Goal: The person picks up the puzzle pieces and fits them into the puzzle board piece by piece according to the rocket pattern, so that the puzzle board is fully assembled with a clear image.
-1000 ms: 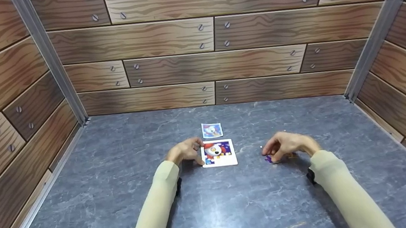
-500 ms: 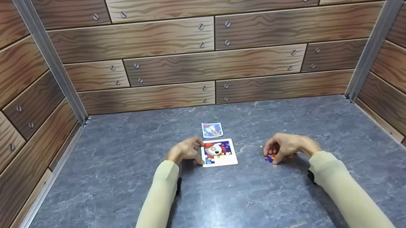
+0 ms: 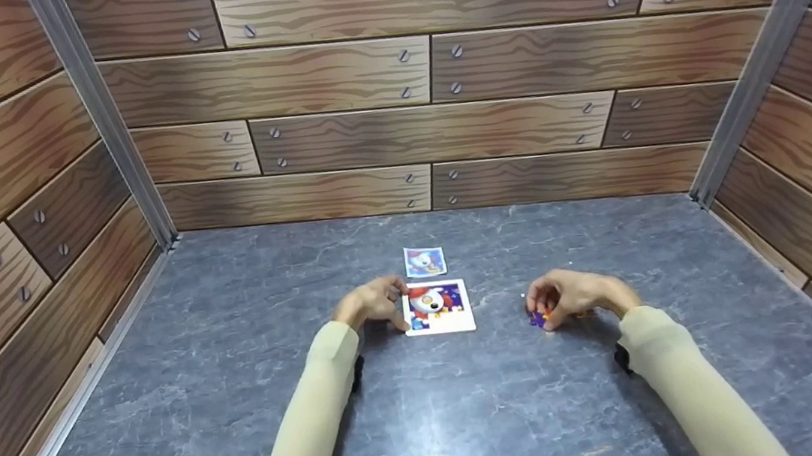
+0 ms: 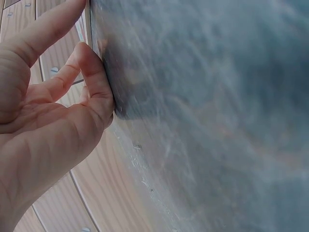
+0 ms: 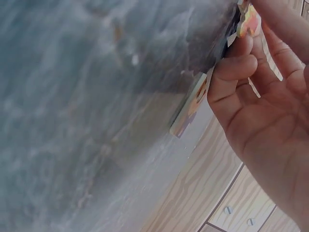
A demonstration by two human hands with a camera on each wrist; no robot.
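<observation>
A white-framed jigsaw board (image 3: 472,319) lies mid-table, with part of its clown-like picture filled and its lower right showing white. My left hand (image 3: 371,301) grips its left side, thumb at the near corner and a finger at the far corner. To the right, my right hand (image 3: 571,294) pinches a purple and orange jigsaw piece (image 3: 538,318) close over the table. In the right wrist view the fingertips hold a yellow and pink piece (image 5: 249,21). Another jigsaw piece (image 5: 190,106) lies beside those fingers; more loose pieces are partly hidden beneath the hand.
Just beyond the board lies a small picture card (image 3: 425,261) with a similar design. Wood-patterned walls (image 3: 433,131) enclose the grey marbled table (image 3: 267,273) at the back and both sides.
My right thumb and fingers have shifted slightly on the purple piece, with the hand staying in nearly the same spot. The left hand and the board have not moved.
</observation>
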